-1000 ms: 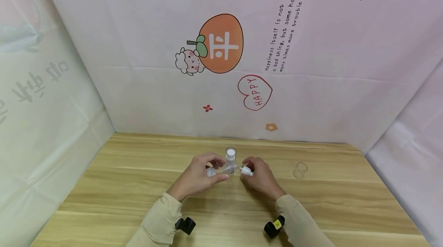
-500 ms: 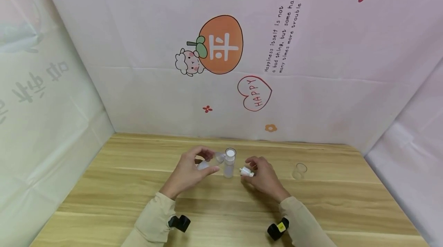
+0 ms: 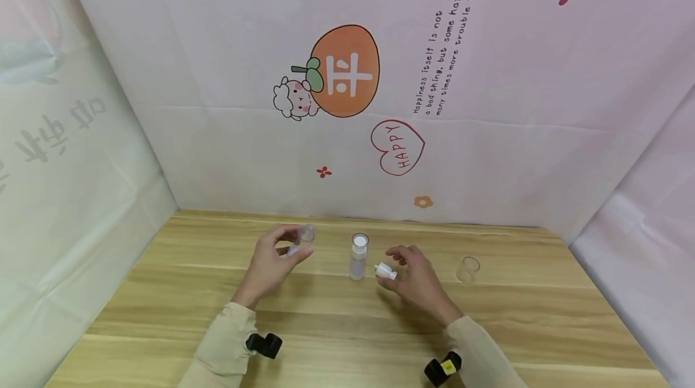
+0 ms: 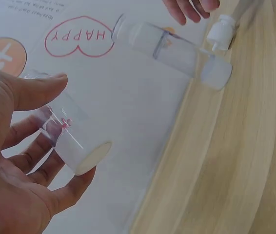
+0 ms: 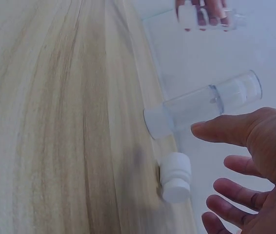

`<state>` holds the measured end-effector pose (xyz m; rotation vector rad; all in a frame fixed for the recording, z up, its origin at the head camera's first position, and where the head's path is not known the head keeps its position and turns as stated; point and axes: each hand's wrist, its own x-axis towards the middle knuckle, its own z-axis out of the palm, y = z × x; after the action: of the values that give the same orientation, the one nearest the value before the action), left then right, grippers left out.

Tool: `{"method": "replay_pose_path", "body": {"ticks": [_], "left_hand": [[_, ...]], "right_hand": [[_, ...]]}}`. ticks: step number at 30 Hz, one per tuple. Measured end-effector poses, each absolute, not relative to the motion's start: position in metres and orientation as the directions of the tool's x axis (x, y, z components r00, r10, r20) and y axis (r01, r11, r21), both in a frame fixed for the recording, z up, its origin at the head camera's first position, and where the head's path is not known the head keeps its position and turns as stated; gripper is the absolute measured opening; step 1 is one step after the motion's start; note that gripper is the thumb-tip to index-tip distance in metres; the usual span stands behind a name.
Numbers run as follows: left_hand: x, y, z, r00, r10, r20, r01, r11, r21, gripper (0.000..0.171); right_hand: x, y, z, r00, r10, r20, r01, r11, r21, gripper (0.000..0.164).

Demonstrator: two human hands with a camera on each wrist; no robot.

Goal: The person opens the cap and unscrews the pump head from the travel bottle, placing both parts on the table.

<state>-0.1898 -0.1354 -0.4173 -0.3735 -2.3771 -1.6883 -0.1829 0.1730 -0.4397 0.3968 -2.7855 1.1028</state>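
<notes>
My left hand [image 3: 271, 264] grips a clear empty-looking bottle [image 4: 69, 129] with a whitish base, tilted and lifted off the table. Thumb and fingers lie on opposite sides of it. A white pump head [image 3: 385, 271] lies on its side on the wood, and beside it my right hand [image 3: 415, 279] hovers with spread, relaxed fingers. The right wrist view shows a gap between those fingers and the pump head. Between the two hands stands a second clear bottle [image 3: 358, 261], upright, with a white top inside a clear cover.
To the right of my right hand, a clear cap [image 3: 468, 270] sits on the wooden table [image 3: 347, 327]. A printed white cloth [image 3: 488, 165] rises behind the table's back edge, with more cloth at both sides.
My left hand has carried its bottle leftward, away from the standing bottle. My right fingers have come away from the pump head, the hand shifting slightly right.
</notes>
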Motion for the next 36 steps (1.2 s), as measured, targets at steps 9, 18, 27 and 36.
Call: {"method": "replay_pose_path", "body": {"ticks": [9,18,27,36], "left_hand": [[-0.193,-0.153,-0.431,-0.96,0.032,0.28,0.275,0.312,0.909,0.042],[-0.199,-0.17,-0.445,-0.985,-0.066,0.158,0.127,0.341,0.932,0.043],[-0.2,-0.183,-0.451,-0.986,-0.138,0.096,0.044,0.338,0.94,0.047],[-0.199,-0.192,-0.457,-0.981,-0.181,0.063,0.007,0.295,0.956,0.049]], "right_hand": [[-0.175,0.174,-0.434,-0.953,-0.2,0.229,-0.302,0.698,-0.649,0.052],[-0.169,0.177,-0.433,-0.952,-0.192,0.238,-0.303,0.7,-0.647,0.051],[-0.164,0.178,-0.432,-0.945,-0.209,0.25,-0.324,0.681,-0.656,0.049],[-0.162,0.178,-0.432,-0.942,-0.217,0.254,-0.333,0.681,-0.652,0.049]]}}
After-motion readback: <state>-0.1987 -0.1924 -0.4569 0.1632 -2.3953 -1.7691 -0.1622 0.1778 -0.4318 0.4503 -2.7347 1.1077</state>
